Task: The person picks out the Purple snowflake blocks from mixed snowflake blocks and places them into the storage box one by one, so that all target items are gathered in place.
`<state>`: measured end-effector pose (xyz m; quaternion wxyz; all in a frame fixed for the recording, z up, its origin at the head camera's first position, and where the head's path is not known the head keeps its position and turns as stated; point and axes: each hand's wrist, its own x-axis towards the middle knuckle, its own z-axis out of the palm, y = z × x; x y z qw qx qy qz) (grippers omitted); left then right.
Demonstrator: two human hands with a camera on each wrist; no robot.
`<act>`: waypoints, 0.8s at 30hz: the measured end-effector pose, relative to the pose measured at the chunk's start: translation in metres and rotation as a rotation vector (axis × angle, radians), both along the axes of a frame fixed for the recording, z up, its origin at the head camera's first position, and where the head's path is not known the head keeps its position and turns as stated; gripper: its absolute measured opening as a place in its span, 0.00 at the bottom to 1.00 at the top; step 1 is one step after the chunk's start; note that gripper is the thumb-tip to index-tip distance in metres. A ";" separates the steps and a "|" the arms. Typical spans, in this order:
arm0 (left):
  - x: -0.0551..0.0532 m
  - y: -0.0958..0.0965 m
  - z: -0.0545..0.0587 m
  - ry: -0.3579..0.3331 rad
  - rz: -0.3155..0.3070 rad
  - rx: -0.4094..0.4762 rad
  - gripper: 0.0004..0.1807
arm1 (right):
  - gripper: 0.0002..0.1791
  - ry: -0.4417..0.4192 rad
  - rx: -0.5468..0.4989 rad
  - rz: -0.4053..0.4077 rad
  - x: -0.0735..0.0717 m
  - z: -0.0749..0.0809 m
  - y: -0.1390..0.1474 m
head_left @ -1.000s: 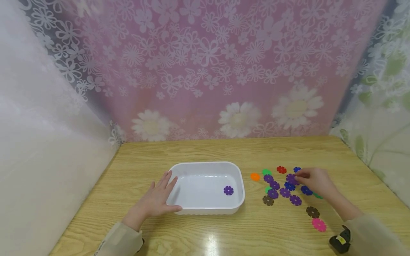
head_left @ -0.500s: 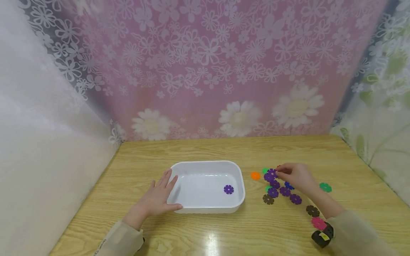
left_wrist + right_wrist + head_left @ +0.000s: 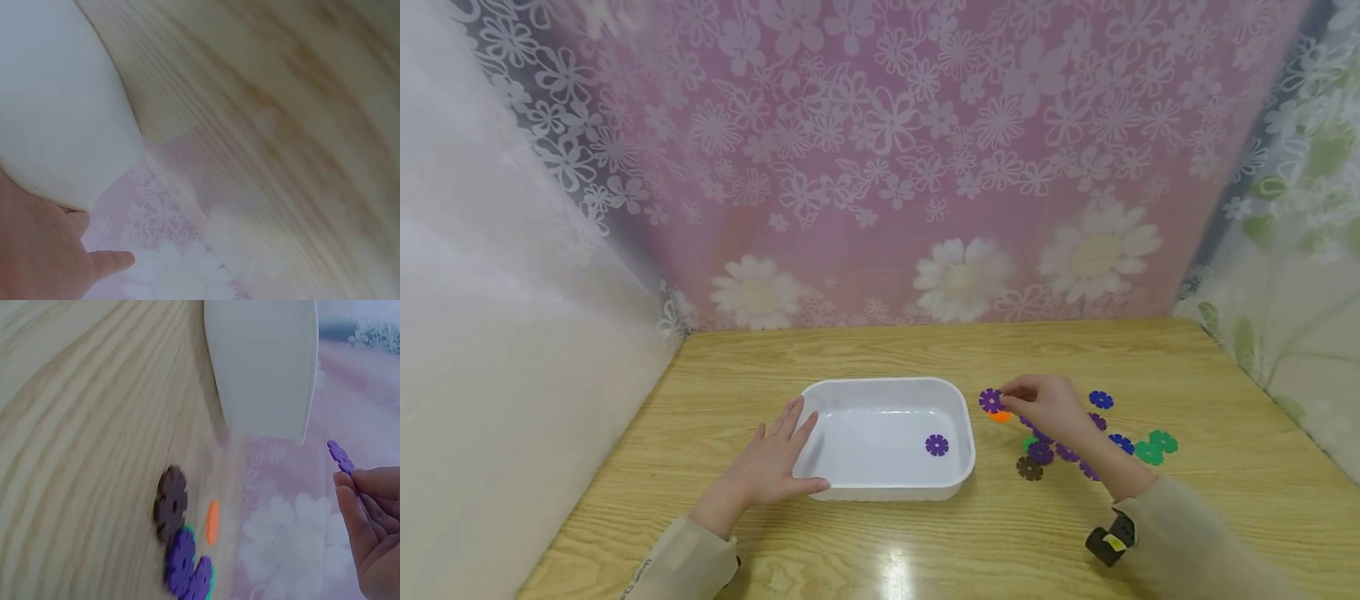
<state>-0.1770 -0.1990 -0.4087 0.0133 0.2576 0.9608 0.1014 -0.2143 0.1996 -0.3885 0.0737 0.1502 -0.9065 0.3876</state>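
A purple snowflake disc point(image 3: 991, 401) is pinched between the thumb and fingers of my right hand point(image 3: 1045, 407), just above an orange disc point(image 3: 1001, 417). In the right wrist view the same purple disc point(image 3: 340, 456) sticks out from the fingertips, seen nearly edge-on. My left hand point(image 3: 767, 467) rests with spread, straight fingers on the left rim of a white plastic basin point(image 3: 880, 487). Inside the basin, toward its right side, lies another purple disc point(image 3: 937, 445). The left wrist view has part of the left hand point(image 3: 44, 250) against the basin wall point(image 3: 62, 112).
Right of the basin, more discs lie scattered on the wooden table point(image 3: 820, 550), some under the right forearm. Among them are a brown disc point(image 3: 1029, 468), a blue disc point(image 3: 1101, 400) and a green disc point(image 3: 1163, 441). A pink floral curtain point(image 3: 865, 167) hangs behind the table.
My right hand has carried the purple disc leftward from the scattered pile toward the basin. Its forearm now covers the pink disc. My left hand has stayed on the basin rim.
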 end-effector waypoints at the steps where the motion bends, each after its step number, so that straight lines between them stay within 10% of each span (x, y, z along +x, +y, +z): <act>1: 0.000 0.000 0.000 0.002 0.001 -0.006 0.52 | 0.08 -0.003 -0.009 0.007 -0.001 0.000 -0.004; 24: -0.003 -0.001 -0.005 0.012 0.005 -0.019 0.52 | 0.06 -0.075 -0.111 0.108 -0.023 -0.011 -0.082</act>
